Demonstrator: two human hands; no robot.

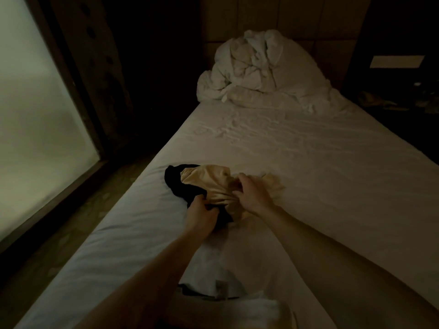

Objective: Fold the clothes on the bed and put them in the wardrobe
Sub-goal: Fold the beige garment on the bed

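The cream garment [213,184] lies bunched near the middle of the bed [297,150], partly over a black garment [177,184] that pokes out at its nine o'clock side, and neither one is folded yet. My right hand [250,194] has its fingers curled into the cream cloth, gathering a bunch of it, while my left hand [202,216] pinches the near edge where cream and black meet; in this dim light I cannot say for sure which of the two it holds. I judge I am at the very start: I'm only pulling the pieces apart, with smoothing, folding and the walk to the wardrobe all left. No wardrobe is in sight. At twelve o'clock a rumpled white duvet [263,70] is heaped against the headboard [332,27], well apart from the clothes. At six o'clock, near my body, more pale cloth [213,279] lies on the sheet. At nine o'clock a frosted panel [33,115] glows beside the bed.
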